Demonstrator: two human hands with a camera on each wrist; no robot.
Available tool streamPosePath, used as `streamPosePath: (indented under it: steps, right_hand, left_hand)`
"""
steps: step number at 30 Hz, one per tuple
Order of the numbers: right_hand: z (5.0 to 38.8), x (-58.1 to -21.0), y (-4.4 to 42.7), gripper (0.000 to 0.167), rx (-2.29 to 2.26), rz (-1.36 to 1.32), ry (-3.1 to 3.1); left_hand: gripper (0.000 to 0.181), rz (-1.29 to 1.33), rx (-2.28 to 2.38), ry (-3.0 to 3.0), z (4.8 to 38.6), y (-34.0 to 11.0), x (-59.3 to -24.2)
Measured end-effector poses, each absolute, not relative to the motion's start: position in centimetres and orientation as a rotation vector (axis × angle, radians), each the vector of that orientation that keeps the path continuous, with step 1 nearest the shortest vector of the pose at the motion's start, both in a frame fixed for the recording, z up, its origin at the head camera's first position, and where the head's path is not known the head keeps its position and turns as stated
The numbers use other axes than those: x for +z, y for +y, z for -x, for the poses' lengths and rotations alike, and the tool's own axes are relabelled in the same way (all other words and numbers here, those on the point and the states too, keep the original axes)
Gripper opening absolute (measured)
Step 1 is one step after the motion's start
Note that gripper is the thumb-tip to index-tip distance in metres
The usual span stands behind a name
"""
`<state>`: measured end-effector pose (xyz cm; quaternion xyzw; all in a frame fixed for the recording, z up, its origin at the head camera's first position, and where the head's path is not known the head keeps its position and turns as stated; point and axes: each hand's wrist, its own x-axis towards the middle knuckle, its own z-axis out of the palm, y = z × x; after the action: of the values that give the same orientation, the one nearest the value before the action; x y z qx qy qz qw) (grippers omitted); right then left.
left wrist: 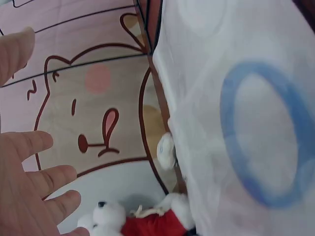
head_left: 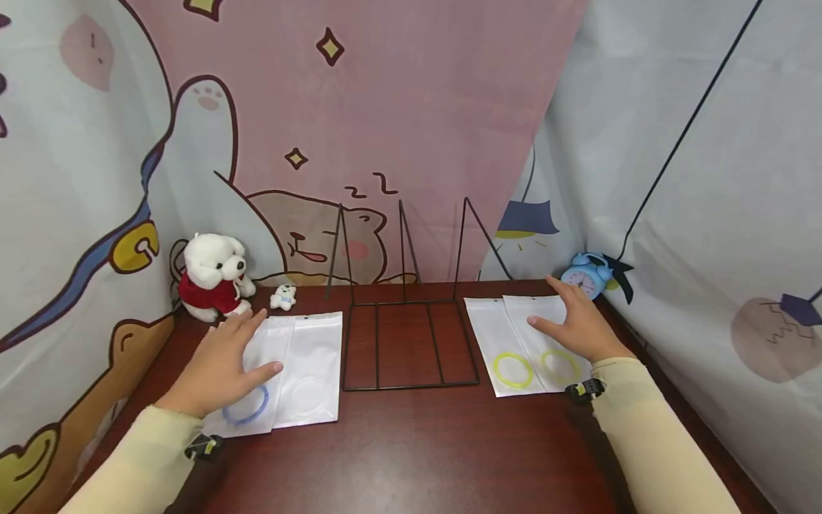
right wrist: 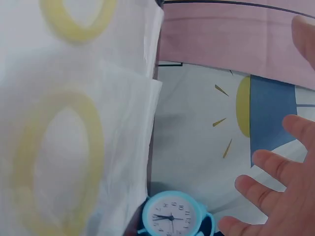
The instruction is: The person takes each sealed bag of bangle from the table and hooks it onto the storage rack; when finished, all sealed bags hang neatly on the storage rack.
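Note:
On the left lie two white pouches (head_left: 317, 357), overlapping; a blue ring (head_left: 247, 407) shows through one and a pale ring through the other. Over them hovers my left hand (head_left: 221, 360), fingers spread, holding nothing. Two more pouches (head_left: 491, 328) on the right show yellow rings (head_left: 513, 370). My right hand (head_left: 581, 325) is above these, thumb and fingers apart and nothing in it. Between the pouches stands a black wire rack (head_left: 411, 387). The left wrist view has the blue ring (left wrist: 229, 113) close by; the right wrist view has a yellow ring (right wrist: 93, 142).
At the back left sit a white plush dog (head_left: 215, 275) in red and a tiny white bear figure (head_left: 283, 297). A blue alarm clock (head_left: 586, 275) stands in the back right corner. Printed cloth (head_left: 417, 93) hangs behind and beside the dark red table (head_left: 398, 457).

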<state>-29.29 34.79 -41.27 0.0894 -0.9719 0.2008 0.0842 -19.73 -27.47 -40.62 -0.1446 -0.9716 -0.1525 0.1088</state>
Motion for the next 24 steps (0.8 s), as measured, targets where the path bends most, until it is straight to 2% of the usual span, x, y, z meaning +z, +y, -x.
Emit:
streamPosePath:
  steps: [8, 18, 24]
  right_hand:
    - [29.9, -42.3, 34.5, 0.101, 0.725, -0.245, -2.901]
    - [29.8, -42.1, 35.3, 0.09, 1.016, -0.023, -2.832]
    - [29.5, -42.3, 36.1, 0.09, 1.131, 0.014, -2.744]
  left_hand:
    - [0.087, 0.522, -0.547, -2.797, 20.1, -25.6, -42.3]
    - [0.082, 0.557, -0.719, -2.823, 21.1, -22.4, -43.9]
    - [0.079, 0.541, -0.781, -2.814, 21.7, -20.8, -44.4]
